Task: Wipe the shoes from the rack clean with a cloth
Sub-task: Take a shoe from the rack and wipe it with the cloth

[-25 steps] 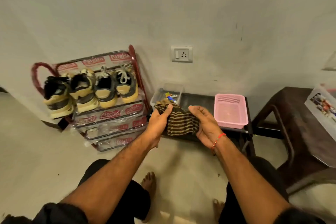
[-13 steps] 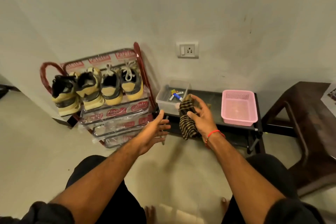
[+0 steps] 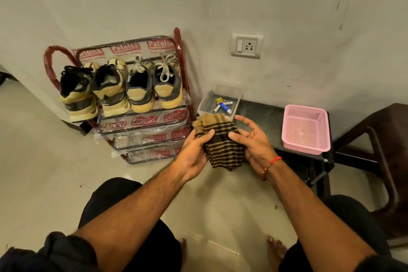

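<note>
A brown and tan striped cloth [image 3: 220, 146] is held between both hands in front of me. My left hand [image 3: 194, 152] grips its left edge, thumb on top. My right hand [image 3: 251, 141] holds the right side with fingers spread over it. Several yellow and grey sneakers [image 3: 123, 88] sit heels-out on the top shelf of a red metal shoe rack [image 3: 145, 137] against the wall, to the left of my hands. The lower shelves hold no shoes.
A low dark bench [image 3: 265, 115] behind my hands carries a clear tub [image 3: 205, 104] with small tubes and a pink plastic basket [image 3: 305, 130]. A dark brown stool [image 3: 386, 139] stands at the right. A wall socket [image 3: 246, 45] is above. My knees and bare feet are below.
My left hand, which had let go and hung open half a second ago, has come back onto the cloth. The cloth is again held by both hands.
</note>
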Available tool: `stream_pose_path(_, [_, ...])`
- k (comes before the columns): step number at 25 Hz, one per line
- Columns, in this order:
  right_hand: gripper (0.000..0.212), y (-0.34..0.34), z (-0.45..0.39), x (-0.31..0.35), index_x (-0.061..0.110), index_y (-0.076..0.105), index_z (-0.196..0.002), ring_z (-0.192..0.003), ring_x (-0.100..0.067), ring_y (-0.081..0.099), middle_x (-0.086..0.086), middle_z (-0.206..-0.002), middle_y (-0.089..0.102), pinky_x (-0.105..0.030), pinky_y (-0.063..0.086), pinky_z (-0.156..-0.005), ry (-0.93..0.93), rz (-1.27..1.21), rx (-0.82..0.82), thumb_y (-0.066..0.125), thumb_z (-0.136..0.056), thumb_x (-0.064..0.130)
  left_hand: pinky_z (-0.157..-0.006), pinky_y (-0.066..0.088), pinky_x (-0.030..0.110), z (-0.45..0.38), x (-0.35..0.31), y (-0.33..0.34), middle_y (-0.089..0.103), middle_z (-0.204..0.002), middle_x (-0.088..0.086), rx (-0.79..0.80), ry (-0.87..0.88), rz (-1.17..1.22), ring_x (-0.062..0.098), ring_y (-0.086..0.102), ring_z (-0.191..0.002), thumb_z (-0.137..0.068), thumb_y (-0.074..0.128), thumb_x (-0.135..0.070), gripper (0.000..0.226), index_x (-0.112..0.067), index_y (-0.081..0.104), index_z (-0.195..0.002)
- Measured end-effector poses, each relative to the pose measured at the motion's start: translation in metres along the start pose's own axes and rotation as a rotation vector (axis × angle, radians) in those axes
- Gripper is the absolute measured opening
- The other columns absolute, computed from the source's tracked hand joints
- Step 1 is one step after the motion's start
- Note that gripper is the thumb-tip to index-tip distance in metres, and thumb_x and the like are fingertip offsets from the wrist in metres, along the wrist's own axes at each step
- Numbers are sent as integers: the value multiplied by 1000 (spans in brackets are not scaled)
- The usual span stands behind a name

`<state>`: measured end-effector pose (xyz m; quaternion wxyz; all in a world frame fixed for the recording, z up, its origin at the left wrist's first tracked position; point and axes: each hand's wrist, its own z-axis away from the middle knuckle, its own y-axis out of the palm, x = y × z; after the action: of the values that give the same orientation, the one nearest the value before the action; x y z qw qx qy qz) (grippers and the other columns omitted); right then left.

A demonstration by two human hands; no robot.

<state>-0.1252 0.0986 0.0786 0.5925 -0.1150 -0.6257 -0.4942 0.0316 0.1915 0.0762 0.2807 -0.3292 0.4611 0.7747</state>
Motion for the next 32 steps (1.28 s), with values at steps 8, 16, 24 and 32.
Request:
stream_pose_path(8, [73, -3, -2, -1, 19, 45, -145, -97, -29, 73, -18, -112, 73, -36, 61, -71, -54, -43, -122, 59, -85, -20, -87, 61, 45, 0, -6, -1, 75, -118, 8, -114, 58, -188, 26, 73, -108, -85, 75, 2, 62, -14, 52, -140])
stream_pose_path(16, [46, 2, -9, 0, 8, 59, -129, -81, -16, 73, -6, -88, 75, -28, 60, -65, -264, 39, -173, 51, -91, -18, -74, 63, 40, -6, -5, -8, 73, -101, 9, -74, 241, -280, 26, 69, -97, -89, 62, 14, 37, -15, 68, -111])
stream_pose_path(24, [24, -7, -10, 0, 9, 68, -112, -87, -21, 74, -10, -98, 76, -33, 62, -68, -142, -23, -207, 48, -101, 1, -79, 62, 49, -8, -24, -26, 68, -132, 1, -57, 341, -417, 29, 64, -123, -89, 39, 22, 53, -14, 64, -58])
stream_pose_path(32, [23, -5, -7, -5, 9, 67, -115, -98, -25, 70, -18, -113, 71, -34, 59, -77, -175, 240, 18, 52, -99, 3, -84, 59, 31, -4, -15, -24, 75, -109, -1, 149, 321, -973, 9, 72, -97, -92, 74, -30, 32, -21, 69, -122])
